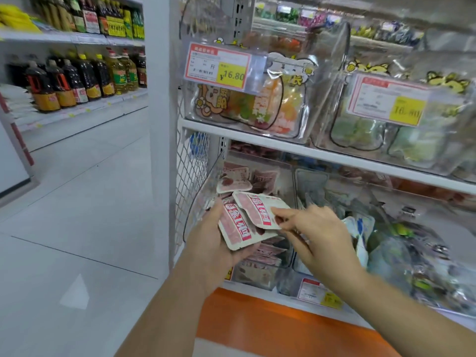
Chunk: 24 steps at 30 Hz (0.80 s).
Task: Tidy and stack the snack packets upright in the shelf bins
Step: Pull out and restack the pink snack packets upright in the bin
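Pink-and-white flat foil snack packets (235, 231), a small fanned stack, sit at centre frame in the left hand (216, 243), fingers curled underneath and thumb clamped on the left edge. Over comes the right hand (319, 228), thumb and forefinger pinching the right edge of the topmost packet (255, 207). These look light, thin and slick, likely to slide off one another, so take them by the sealed edges and square them up before standing them on end. Just behind is the clear plastic bin (253, 275) on the bottom shelf, with more loose packets (234, 180) lying flat and jumbled inside. Above, the white shelf board (283, 145); higher up, a red-and-yellow price tag (219, 67). Far upper left, dark oil bottles (77, 78).
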Tool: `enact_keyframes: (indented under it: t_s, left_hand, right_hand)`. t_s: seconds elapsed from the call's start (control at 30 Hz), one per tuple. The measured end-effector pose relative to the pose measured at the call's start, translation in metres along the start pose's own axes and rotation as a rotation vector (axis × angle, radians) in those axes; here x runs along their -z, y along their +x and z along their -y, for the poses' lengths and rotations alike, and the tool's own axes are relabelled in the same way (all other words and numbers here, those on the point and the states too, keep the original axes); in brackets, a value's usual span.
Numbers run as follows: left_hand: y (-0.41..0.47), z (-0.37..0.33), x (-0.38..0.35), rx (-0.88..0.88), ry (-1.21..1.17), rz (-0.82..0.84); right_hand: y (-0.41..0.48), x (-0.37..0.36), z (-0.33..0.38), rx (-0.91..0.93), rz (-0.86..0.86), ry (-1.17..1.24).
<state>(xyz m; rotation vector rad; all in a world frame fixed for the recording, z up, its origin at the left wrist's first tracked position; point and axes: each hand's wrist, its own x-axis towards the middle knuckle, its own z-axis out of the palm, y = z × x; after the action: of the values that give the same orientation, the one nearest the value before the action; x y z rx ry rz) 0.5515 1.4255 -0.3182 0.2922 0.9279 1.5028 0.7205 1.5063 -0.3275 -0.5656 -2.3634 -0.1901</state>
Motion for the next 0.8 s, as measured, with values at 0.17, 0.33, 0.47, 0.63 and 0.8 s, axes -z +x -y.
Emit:
enact_keyframes:
  t_s: [0.17, 0.33, 0.47, 0.63, 0.8]
  left_hand:
    - [0.0, 0.004, 0.004, 0.012, 0.159, 0.157]
    - [0.005, 0.007, 0.008, -0.013, 0.16, 0.094]
    - [0.011, 0.013, 0.007, -0.131, 0.236, 0.01]
    - [0.013, 0.008, 0.013, -0.579, 0.692, -0.338]
    - [0.012, 0.001, 0.003, -0.788, 0.942, -0.154]
  right_hand:
    - [0.003, 0.003, 0.001, 0.19, -0.044, -0.036]
    - [0.008, -0.002, 0.002, 0.331, 0.029, -0.042]
    - [0.004, 0.005, -0.003, 0.291, 0.085, -0.006]
    - [-0.011, 0.019, -0.038, -0.118, 0.069, 0.029]
    - [-0.012, 0.022, -0.054, -0.323, 0.149, 0.03]
